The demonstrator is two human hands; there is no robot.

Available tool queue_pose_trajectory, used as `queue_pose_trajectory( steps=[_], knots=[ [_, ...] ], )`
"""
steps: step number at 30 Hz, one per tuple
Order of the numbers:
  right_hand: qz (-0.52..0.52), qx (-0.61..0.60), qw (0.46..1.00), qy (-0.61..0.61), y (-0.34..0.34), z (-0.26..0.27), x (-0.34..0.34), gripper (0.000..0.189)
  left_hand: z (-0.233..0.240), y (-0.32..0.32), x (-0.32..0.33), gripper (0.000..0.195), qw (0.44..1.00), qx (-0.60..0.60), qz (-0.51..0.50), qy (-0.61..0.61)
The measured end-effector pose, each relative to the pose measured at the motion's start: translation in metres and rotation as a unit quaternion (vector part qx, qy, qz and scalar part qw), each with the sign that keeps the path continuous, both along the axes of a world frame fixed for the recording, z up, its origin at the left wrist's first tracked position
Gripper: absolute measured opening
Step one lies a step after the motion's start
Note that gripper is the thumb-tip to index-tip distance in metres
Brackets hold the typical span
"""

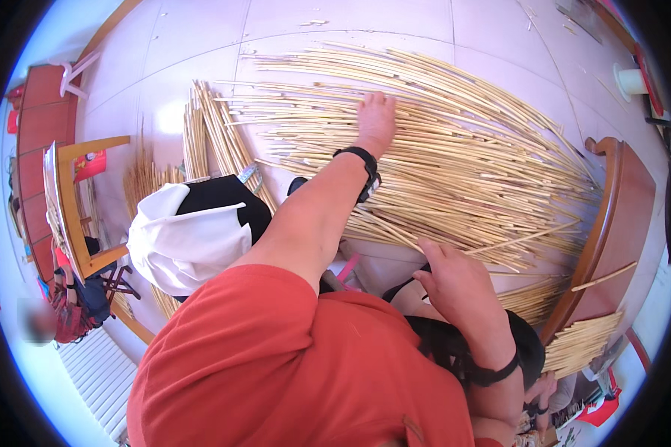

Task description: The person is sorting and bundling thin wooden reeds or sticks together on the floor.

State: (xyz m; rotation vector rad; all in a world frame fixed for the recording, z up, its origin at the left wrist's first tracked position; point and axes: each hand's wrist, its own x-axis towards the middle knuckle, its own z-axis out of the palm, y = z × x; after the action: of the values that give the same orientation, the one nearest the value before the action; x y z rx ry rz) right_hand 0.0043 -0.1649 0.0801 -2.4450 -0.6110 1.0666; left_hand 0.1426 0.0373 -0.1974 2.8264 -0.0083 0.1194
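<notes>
A broad layer of thin, straw-coloured plant stalks (458,167) lies on the tiled floor before me, mostly side by side. My left hand (377,120) reaches far out over the upper part of this layer. Its bent fingers touch the stalks, and their tips hide whether any is gripped. Closer to my body, my right hand (456,285) is raised at the near edge of the layer. A few slanting stalks (394,230) run into its curled fingers; the parts inside the hand are hidden. Black bands circle both wrists.
Stalk bundles (223,134) lie to the left, one tied. White and black cloth (195,229) covers my left knee. A curved wooden board (606,218) borders the layer at right. A co-worker's hand (545,385) is at lower right; another person (78,307) sits far left.
</notes>
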Motion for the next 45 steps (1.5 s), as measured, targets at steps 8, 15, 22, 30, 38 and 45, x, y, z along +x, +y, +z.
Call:
queue_pose_trajectory(
  steps=[8,15,22,30,38,45],
  knots=[
    [0.010,0.007,0.999,-0.038,-0.001,-0.003,-0.001,0.039,0.007,0.059,0.014,0.018,0.980,0.179,-0.042,0.077],
    [-0.002,0.068,0.993,-0.096,-0.002,-0.012,0.002,0.044,0.021,0.053,0.020,0.020,0.969,0.078,-0.215,-0.091],
    [-0.092,-0.124,0.868,-0.473,-0.055,-0.023,0.044,0.049,0.140,-0.050,-0.015,0.011,0.890,-0.116,-0.388,-0.209],
    [-0.309,0.107,0.935,-0.133,-0.056,-0.027,0.042,0.020,0.160,-0.027,0.006,0.022,0.898,-0.102,-0.305,-0.302],
    [-0.524,0.285,0.764,0.245,-0.030,-0.017,0.041,0.023,0.174,-0.033,-0.014,0.029,0.442,-0.874,0.025,0.200],
    [-0.461,0.386,0.721,0.345,-0.009,-0.005,0.041,0.022,0.219,-0.022,-0.033,0.015,0.518,-0.828,0.003,0.213]
  ],
)
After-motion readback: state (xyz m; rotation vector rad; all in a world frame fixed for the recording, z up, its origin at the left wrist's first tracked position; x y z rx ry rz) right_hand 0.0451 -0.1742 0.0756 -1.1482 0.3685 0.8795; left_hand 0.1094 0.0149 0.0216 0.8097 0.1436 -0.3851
